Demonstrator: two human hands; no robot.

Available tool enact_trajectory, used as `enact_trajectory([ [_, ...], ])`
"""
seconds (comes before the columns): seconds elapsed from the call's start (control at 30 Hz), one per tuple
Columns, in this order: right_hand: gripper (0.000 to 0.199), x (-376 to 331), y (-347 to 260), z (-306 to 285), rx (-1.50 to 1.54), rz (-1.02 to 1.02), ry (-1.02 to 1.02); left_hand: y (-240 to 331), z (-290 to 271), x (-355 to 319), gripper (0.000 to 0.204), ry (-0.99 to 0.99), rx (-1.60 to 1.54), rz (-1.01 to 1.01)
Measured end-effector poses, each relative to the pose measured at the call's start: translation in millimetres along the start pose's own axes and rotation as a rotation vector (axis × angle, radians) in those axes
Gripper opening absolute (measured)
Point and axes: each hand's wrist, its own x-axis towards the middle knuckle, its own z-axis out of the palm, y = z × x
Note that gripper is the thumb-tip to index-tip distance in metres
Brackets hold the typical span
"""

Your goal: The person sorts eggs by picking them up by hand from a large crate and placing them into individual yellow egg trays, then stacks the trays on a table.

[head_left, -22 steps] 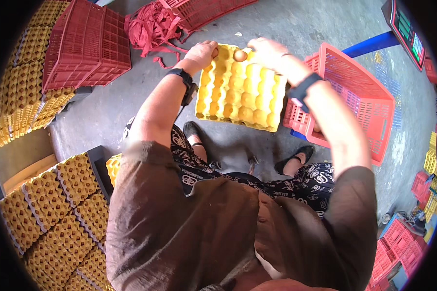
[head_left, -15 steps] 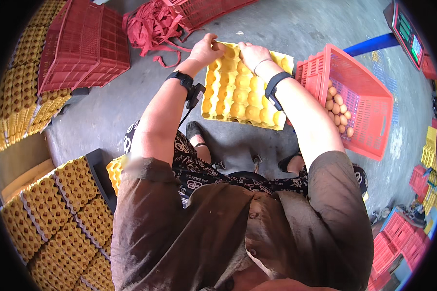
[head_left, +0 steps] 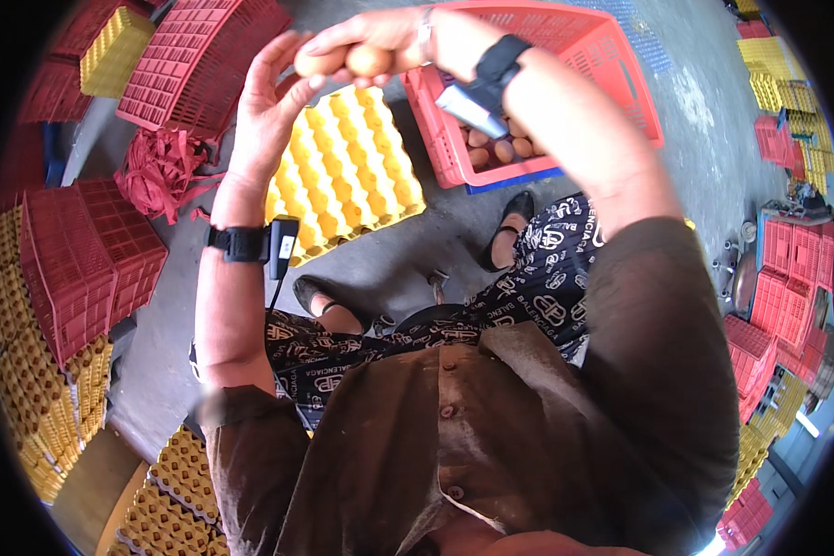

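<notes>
Two brown eggs, one egg at the fingertips and another egg nearer the palm, are held in my right hand, whose fingers curl over them. Facing it, my left hand is open, thumb and fingers apart, right beside the first egg; whether it touches that egg I cannot tell. Below both hands a yellow egg tray lies on the floor, its cups showing no eggs. To its right stands a red plastic crate with several brown eggs inside, partly hidden by my right forearm.
Red crates and a tangle of red straps sit at the left. Stacks of egg trays rise along the left rim. More red crates and yellow trays line the right side. My feet are just below the tray.
My view has turned right, and the tray, held by both hands before, now lies on the floor. My right hand has taken up two eggs; my left hand has let go of the tray.
</notes>
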Motion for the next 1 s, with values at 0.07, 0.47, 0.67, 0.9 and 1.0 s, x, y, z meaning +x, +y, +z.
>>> enact_trajectory([
  [0.07, 0.018, -56.3, 7.4, -30.0, 0.124, 0.029, 0.07, -4.8, 6.2, -3.0, 0.061, 0.064, 0.035, -0.108],
  [0.47, 0.02, -103.5, 134.0, -70.7, -0.348, 0.605, 0.335, -175.9, -157.8, -173.6, 0.046, 0.447, 1.177, -0.732],
  [0.67, 0.041, -96.1, 162.0, -71.0, -1.433, 0.666, -0.108, -158.1, -111.7, -151.5, 0.036, 0.568, 0.409, -1.132],
  [0.9, 0.041, -75.1, 169.3, -93.3, -1.227, 0.564, -0.101, -151.7, -132.0, -172.7, 0.027, 0.554, 0.726, -0.935],
  [1.0, 0.04, -60.1, 184.3, -100.1, -1.098, 0.6, -0.09, -138.8, -122.7, -154.2, 0.024, 0.593, 0.785, -0.736],
])
